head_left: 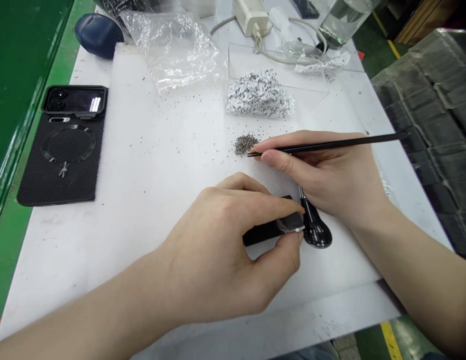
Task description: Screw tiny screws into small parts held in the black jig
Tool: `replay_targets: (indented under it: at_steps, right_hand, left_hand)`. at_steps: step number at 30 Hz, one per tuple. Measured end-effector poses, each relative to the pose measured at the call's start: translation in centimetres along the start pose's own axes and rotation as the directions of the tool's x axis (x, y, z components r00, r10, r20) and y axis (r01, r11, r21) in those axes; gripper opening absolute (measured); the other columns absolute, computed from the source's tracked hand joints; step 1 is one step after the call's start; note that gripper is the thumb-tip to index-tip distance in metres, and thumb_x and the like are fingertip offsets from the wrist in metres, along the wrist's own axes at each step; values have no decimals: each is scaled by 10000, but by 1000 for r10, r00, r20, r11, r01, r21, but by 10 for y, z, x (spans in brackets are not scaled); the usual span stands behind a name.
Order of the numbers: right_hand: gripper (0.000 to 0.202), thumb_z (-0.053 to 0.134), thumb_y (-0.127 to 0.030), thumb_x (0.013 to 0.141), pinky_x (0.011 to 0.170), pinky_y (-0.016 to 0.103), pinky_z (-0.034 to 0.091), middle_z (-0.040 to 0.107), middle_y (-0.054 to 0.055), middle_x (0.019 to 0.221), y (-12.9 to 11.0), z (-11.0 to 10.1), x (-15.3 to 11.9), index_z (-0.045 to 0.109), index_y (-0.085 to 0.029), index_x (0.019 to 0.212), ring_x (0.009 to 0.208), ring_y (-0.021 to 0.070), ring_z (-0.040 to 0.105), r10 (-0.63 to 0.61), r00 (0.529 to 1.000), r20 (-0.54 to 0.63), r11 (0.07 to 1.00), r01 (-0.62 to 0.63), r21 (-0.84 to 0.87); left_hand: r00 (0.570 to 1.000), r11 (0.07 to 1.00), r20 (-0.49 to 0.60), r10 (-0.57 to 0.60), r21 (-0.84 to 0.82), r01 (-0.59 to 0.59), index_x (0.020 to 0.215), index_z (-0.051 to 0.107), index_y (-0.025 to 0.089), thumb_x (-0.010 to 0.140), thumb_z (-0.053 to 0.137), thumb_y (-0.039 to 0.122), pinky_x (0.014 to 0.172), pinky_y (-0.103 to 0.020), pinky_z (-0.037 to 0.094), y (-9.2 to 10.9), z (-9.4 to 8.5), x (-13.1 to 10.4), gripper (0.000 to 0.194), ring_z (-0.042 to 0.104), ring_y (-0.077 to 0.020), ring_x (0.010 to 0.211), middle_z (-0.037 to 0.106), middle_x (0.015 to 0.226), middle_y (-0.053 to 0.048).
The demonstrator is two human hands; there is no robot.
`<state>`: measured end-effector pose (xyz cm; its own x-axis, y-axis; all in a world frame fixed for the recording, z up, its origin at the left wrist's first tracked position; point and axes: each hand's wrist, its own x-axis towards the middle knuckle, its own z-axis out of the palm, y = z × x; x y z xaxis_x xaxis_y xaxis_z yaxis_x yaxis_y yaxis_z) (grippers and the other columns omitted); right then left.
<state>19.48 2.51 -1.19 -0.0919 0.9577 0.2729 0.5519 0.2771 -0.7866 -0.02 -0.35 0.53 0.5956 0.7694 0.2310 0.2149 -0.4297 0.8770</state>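
My right hand grips black tweezers like a pen. Their tips touch the near edge of a small pile of tiny metal pieces, perhaps screws, too small to name surely. With thumb and fingers, my left hand pinches a small black part that has a glossy end. My fingers hide much of it, and a longer black block shows beneath. A tool with a rounded black handle and thin metal shaft lies right of the part, partly under my right hand.
White small pieces lie heaped in a clear tray beyond the pile. A plastic bag, a charger with cable and a clear container stand farther back. A phone lies left on the white table.
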Motion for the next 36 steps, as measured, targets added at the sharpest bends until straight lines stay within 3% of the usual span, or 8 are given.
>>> replay_targets:
  at_steps: [5,11,17,20,23,26,32,36]
  right_hand:
    - [92,798,-263,921,719,308,673,851,-40,976,3,-1,0,848,-318,977,892,189,803,16,1000,25,999,-17,46]
    - [82,787,-269,938,765,293,681,850,-35,959,3,-4,2,847,-312,974,868,173,813,24,999,31,976,-30,215]
    - [124,757,-203,951,695,339,677,833,-21,923,-41,-42,-8,841,-291,927,853,205,792,-51,990,-135,987,70,141]
    - [113,762,-264,954,728,354,663,834,-5,923,-52,-59,-18,840,-312,886,844,220,788,-112,990,-85,992,117,51]
    - [79,770,-297,937,761,415,683,827,19,868,-39,-61,-26,842,-328,929,830,258,799,-250,968,-36,931,251,265]
    - [158,754,-237,936,758,451,698,825,22,889,-16,-53,-32,831,-334,1035,829,263,807,-320,947,2,847,285,448]
    - [196,726,-230,961,833,432,697,837,4,990,5,-45,-39,807,-375,1066,931,247,818,-300,943,145,874,211,437]
    - [131,744,-276,960,843,414,691,841,-1,993,6,-44,-40,806,-365,1034,932,238,815,-270,953,134,898,199,393]
  left_hand:
    - [1000,1000,-7,16,-11,-16,790,746,182,909,689,124,871,-241,634,-2,0,0,144,761,-151,846,843,998,-16]
    - [998,998,-11,60,-3,-60,1057,792,146,979,647,141,942,-313,627,-2,0,-3,165,755,-192,931,846,986,-45]
    - [999,999,-27,29,29,-28,1181,805,154,982,671,211,839,-327,647,-5,0,-5,247,769,-207,940,845,1058,-71]
    - [999,999,-33,18,43,-16,1186,815,148,968,689,243,828,-319,652,-5,0,-6,269,785,-216,944,843,1059,-90]
    - [999,999,-38,-5,37,7,1153,832,181,952,697,237,821,-331,658,-4,0,-5,248,786,-230,962,840,1048,-85]
    - [1000,999,-22,-13,33,14,1100,843,239,947,697,214,807,-318,652,-2,0,-5,213,779,-219,959,839,1020,-48]
    - [999,995,-18,-48,85,49,1055,833,229,948,699,236,797,-300,640,1,0,-5,172,773,-211,954,830,991,-47]
    - [998,995,-16,-55,79,57,1022,824,218,947,701,231,787,-297,633,2,0,-5,145,773,-204,938,824,991,-52]
